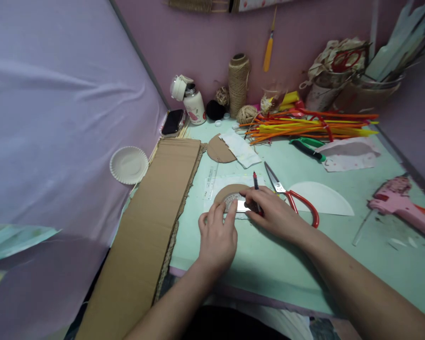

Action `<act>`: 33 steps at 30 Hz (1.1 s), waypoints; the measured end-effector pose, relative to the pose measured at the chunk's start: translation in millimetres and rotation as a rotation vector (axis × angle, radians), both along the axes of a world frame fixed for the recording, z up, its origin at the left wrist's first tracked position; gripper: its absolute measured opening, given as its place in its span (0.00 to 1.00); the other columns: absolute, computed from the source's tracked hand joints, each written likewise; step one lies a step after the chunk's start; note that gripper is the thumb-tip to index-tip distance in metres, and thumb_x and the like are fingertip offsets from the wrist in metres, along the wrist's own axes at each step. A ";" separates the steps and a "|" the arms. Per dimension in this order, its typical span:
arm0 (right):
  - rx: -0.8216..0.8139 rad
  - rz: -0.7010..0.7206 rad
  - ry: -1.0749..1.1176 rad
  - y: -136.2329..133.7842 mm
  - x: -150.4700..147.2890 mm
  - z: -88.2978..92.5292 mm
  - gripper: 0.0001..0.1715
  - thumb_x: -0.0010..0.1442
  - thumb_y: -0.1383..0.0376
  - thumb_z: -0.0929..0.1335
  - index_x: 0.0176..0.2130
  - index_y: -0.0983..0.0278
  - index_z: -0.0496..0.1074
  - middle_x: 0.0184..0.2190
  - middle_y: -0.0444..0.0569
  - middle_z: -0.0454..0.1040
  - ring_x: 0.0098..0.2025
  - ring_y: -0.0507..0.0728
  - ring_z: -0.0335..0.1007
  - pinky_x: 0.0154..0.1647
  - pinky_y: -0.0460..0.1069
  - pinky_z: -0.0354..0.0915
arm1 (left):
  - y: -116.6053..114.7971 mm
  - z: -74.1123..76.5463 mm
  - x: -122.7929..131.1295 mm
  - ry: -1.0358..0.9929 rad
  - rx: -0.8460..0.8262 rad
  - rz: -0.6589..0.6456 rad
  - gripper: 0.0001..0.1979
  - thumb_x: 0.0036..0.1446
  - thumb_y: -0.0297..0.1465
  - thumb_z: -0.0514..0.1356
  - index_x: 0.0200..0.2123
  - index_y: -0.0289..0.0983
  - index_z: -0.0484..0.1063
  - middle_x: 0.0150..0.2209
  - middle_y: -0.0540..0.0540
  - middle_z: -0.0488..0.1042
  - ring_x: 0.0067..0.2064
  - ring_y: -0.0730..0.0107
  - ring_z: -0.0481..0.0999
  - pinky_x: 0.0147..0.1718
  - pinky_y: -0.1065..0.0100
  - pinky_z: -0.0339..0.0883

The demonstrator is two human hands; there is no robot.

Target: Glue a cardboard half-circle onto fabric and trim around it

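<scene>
Red-handled scissors (282, 189), pink glue gun (398, 204), paper plate (128, 165), long cardboard sheet (148, 226), twine spool (238, 82), white flask (194, 107)

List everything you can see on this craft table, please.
table: one, pale green, under everything.
cardboard sheet: one, brown, along the table's left edge.
paper plate: one, white, left of the cardboard sheet.
cardboard discs: two, brown, one under the hands, one further back.
scissors: one pair, red handles, right of the hands.
paper half-circle: one, white, right of the scissors.
glue gun: one, pink, far right.
sticks: one bundle, orange, yellow and red, at the back.
twine spool: one, tan, by the back wall.
left hand: one, resting on the near disc.
right hand: one, holding a pen at the near disc.
</scene>
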State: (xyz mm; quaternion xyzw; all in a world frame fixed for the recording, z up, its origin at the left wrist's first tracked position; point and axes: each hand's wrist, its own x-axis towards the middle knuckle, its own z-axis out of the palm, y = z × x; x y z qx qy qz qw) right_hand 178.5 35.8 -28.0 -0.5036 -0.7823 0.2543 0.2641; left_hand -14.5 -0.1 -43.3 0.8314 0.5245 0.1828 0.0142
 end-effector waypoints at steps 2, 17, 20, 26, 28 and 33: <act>-0.005 -0.001 0.001 -0.4 -0.1 0.5 0.09 0.58 0.73 0.65 0.36 0.59 0.63 0.36 0.51 0.72 0.44 0.63 0.68 0.40 0.56 0.66 | -2.4 -2.9 1.1 -0.028 -0.004 0.027 0.30 0.60 0.19 0.51 0.65 0.38 0.56 0.56 0.35 0.72 0.61 0.51 0.67 0.54 0.48 0.59; 0.007 -0.034 0.028 -1.6 0.4 -0.4 0.10 0.55 0.73 0.66 0.36 0.59 0.64 0.38 0.51 0.72 0.41 0.61 0.69 0.38 0.54 0.66 | -1.6 -8.3 -4.1 -0.174 -0.037 0.005 0.29 0.59 0.21 0.54 0.64 0.37 0.57 0.59 0.34 0.69 0.63 0.50 0.65 0.59 0.46 0.60; 0.011 -0.040 0.030 -1.9 0.5 0.1 0.09 0.55 0.72 0.66 0.36 0.59 0.64 0.36 0.50 0.71 0.40 0.61 0.69 0.37 0.54 0.65 | -1.8 -8.5 -4.0 -0.174 -0.037 0.004 0.29 0.59 0.21 0.54 0.64 0.37 0.56 0.59 0.34 0.69 0.63 0.49 0.65 0.59 0.46 0.60; -0.009 -0.033 0.023 -1.6 0.1 1.4 0.09 0.57 0.73 0.65 0.36 0.59 0.63 0.35 0.49 0.69 0.38 0.60 0.68 0.35 0.53 0.65 | -1.2 -9.2 -4.8 -0.186 -0.028 -0.004 0.30 0.60 0.22 0.54 0.65 0.38 0.56 0.59 0.35 0.69 0.63 0.49 0.65 0.59 0.45 0.60; -0.010 -0.030 0.019 -1.3 0.2 1.0 0.10 0.57 0.73 0.66 0.36 0.59 0.63 0.35 0.49 0.68 0.39 0.60 0.68 0.36 0.53 0.65 | -1.2 -9.1 -4.9 -0.183 -0.031 -0.001 0.29 0.59 0.22 0.54 0.64 0.38 0.57 0.58 0.35 0.69 0.63 0.49 0.65 0.59 0.46 0.61; -0.017 -0.025 0.017 -1.0 0.1 0.7 0.10 0.56 0.73 0.66 0.36 0.59 0.62 0.36 0.50 0.70 0.39 0.61 0.69 0.36 0.53 0.65 | -1.2 -9.0 -4.8 -0.161 -0.015 -0.002 0.28 0.59 0.21 0.54 0.63 0.36 0.59 0.58 0.34 0.70 0.62 0.49 0.65 0.58 0.45 0.62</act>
